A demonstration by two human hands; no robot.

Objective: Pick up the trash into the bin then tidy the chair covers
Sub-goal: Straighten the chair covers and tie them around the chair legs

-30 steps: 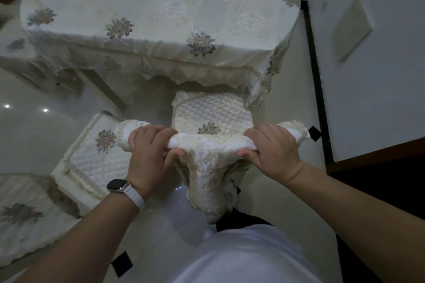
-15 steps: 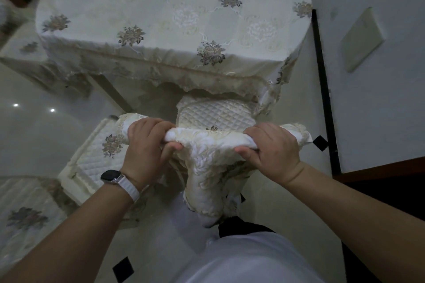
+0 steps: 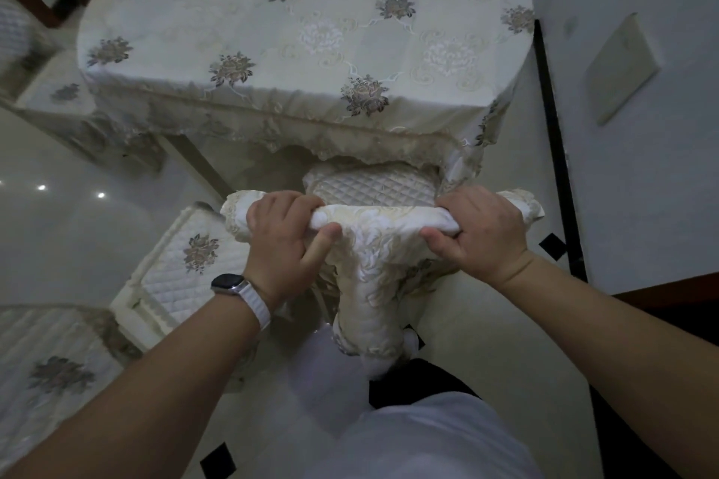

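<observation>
We see no trash and no bin here, so we cannot tell whether that part is finished. We judge we are on the covers now. Our left hand [image 3: 286,241] and right hand [image 3: 480,233] each curl round the padded top edge of the chair cover [image 3: 379,241], fingers over the far side and thumbs pressed into the near side. The cover sits on the backrest straight in front of our body. Its middle hangs down toward us, bunched and wrinkled, so we judge it needs pulling down and smoothing.

The quilted seat pad [image 3: 373,187] lies just beyond our hands, its far edge tucked under the lace hem of the tablecloth [image 3: 303,31]. A second chair pad [image 3: 194,261] lies just beside us on the left, and it probably waits its turn.

Room is tight ahead, where the table edge overhangs the seat. The wall [image 3: 642,187] runs near on the right. The pale floor [image 3: 78,226] is open further left, so we judge pulling toward ourselves is the easiest move
</observation>
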